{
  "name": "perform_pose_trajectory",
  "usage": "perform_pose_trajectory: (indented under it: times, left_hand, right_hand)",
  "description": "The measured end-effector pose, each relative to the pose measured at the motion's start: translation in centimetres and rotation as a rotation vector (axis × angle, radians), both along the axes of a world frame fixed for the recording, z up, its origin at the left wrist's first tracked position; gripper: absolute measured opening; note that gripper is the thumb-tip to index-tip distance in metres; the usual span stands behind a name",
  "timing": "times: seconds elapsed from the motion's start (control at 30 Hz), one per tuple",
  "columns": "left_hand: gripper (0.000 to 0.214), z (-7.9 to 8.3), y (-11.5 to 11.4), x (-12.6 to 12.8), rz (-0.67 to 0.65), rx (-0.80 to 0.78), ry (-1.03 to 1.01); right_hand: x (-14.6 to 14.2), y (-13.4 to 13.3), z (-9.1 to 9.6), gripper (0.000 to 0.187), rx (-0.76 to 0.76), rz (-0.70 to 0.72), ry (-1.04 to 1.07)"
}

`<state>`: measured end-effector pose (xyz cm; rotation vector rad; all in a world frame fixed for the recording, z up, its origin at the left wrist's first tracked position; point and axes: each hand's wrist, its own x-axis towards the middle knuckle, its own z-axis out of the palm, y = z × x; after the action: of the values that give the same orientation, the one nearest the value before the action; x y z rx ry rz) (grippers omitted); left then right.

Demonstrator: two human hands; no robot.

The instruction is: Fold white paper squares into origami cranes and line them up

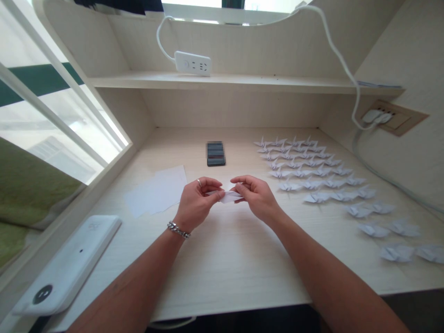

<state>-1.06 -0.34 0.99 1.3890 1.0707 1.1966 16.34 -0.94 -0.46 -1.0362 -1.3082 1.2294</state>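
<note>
Head view: a pale wooden bench (222, 273) fills most of the scene, with a matching shelf (243, 82) running across behind and above it. On the right side of the bench stand many white paper cranes (318, 197), set close together in rows toward the back and more widely spaced toward the near right edge. Along the left edge lies a long white case (83, 259) with a round dark disc at its near end. Some overlapping white paper sheets (159, 190) lie flat between that case and the left hand (194, 203). The left hand and the right hand (259, 196) meet above the middle of the bench. On the shelf, a white power strip (193, 63) trails its cord. A dark, flat device (215, 154) lies beyond the hands. Between the hands is a small piece of folded white paper (229, 197); the left fingers pinch its left end, the right fingers its right end. A chain bracelet (178, 230) circles the left wrist, and a ring (199, 182) sits on a left finger.
</note>
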Motion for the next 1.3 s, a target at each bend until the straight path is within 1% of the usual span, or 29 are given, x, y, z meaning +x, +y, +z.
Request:
perform_pose_trajectory:
  times: [0.07, 0.17, 0.23, 0.3, 0.53, 0.7, 0.77, 0.87, 1.0, 1.1, 1.2, 1.3]
  left_hand:
    - [0.025, -0.1, 0.0, 0.0, 0.008, 0.005, 0.011]
    - [0.024, -0.2, 0.1, 0.0, 0.003, 0.01, 0.018]
    - [0.025, -0.3, 0.1, 0.0, -0.008, 0.007, 0.017]
    - [0.026, -0.3, 0.0, 0.1, -0.011, 0.001, 0.01]
    - [0.024, -0.1, -0.4, 0.3, 0.019, -0.004, 0.009]
    - [0.034, 0.0, -0.3, 0.1, -0.115, -0.065, -0.059]
    - [0.034, 0.2, -0.2, 0.0, -0.137, -0.066, -0.072]
    - [0.033, 0.2, 0.0, -0.1, -0.133, -0.046, -0.035]
    - [0.029, -0.5, 0.2, -0.1, -0.091, 0.019, 0.038]
    - [0.021, -1.0, 0.3, 0.0, -0.064, 0.063, 0.1]
    - [0.016, -1.1, 0.2, 0.1, -0.075, 0.081, 0.167]
    - [0.014, -1.1, 0.0, 0.2, -0.076, 0.093, 0.154]
  right_hand:
    - [0.1, -0.1, 0.1, 0.027, 0.028, -0.02, -0.072]
    - [0.0, -0.5, 0.4, 0.019, 0.138, -0.02, -0.303]
    - [-0.1, -0.9, 0.7, 0.014, 0.18, -0.021, -0.43]
    - [-0.2, -1.1, 1.0, 0.014, 0.192, -0.026, -0.486]
    - [-0.4, -1.5, 1.2, 0.011, 0.258, -0.024, -0.526]
    - [-0.2, -1.3, 1.2, 0.012, 0.25, -0.03, -0.528]
    - [0.0, -1.1, 1.2, 0.013, 0.237, -0.029, -0.513]
    - [0.2, -0.9, 1.1, 0.014, 0.228, -0.031, -0.497]
    - [0.1, -0.8, 0.9, 0.013, 0.228, -0.038, -0.512]
    - [0.0, -0.9, 0.8, 0.012, 0.243, -0.023, -0.547]
    - [-0.1, -1.0, 0.7, 0.013, 0.271, 0.004, -0.61]
    - [-0.2, -1.1, 0.8, 0.013, 0.304, -0.013, -0.642]
